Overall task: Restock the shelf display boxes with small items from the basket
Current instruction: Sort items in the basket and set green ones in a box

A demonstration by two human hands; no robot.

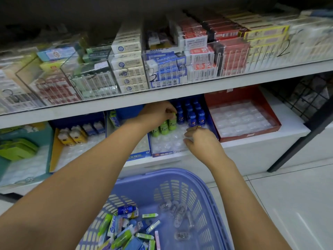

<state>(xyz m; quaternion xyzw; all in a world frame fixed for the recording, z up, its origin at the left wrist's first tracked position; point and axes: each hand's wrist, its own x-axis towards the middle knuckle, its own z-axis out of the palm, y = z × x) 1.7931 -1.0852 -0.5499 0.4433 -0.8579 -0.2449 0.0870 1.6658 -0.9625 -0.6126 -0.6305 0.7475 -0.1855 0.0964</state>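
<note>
The green bottle (172, 121) stands in the blue box (163, 154) on the lower shelf (252, 144). It is the rearmost of a row of 3 green ones and sits just beside the blue bottles (191, 113). The left hand (158, 112) pinches its cap from above, fingers closed on it. The right hand (202, 141) rests at the box's front right corner, fingers curled down onto the clear tray (167, 144); whether it holds anything I cannot tell. Below, the basket (203, 201) sits on the floor with loose small items heaped in its left half.

From here it looks like the bottle is being seated in its tray pocket. I'd push it straight down until the base settles, with the label facing front like its neighbours. The fingers should lift straight up, since the bottles stand close enough that a sideways pull could tip one. The right hand can steady the box. The empty front pockets look like the ones to fill next.
</note>
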